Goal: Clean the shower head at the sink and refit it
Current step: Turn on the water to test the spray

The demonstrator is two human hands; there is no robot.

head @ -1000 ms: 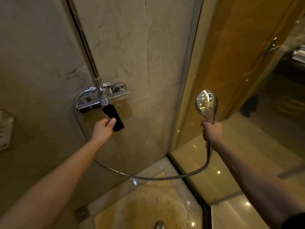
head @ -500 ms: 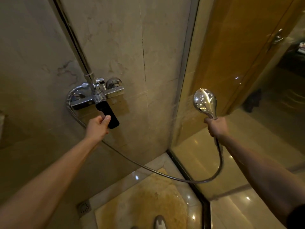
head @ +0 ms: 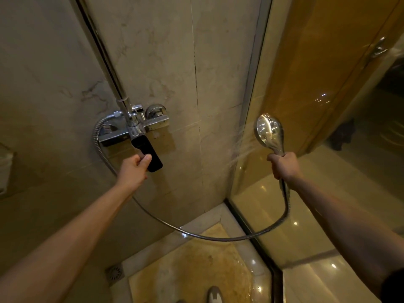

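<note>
My right hand point(head: 284, 166) grips the handle of the chrome shower head point(head: 269, 130), held upright in front of the glass panel with its face turned left. Thin water jets spray from it down and leftward toward the wall corner. A metal hose point(head: 218, 238) loops from the handle down across the floor area and up to the chrome mixer valve point(head: 135, 127) on the marble wall. My left hand point(head: 134, 169) holds the valve's black lever point(head: 149, 154), thumb on top of it.
A chrome riser pipe point(head: 105, 62) runs up from the valve. The glass shower panel point(head: 306, 127) stands at the right with a dark frame at its base. A floor drain point(head: 114, 273) sits low left. A shoe tip point(head: 215, 295) shows at the bottom edge.
Water now sprays from the shower head; none showed before. Both hands keep their grips on the lever and the handle.
</note>
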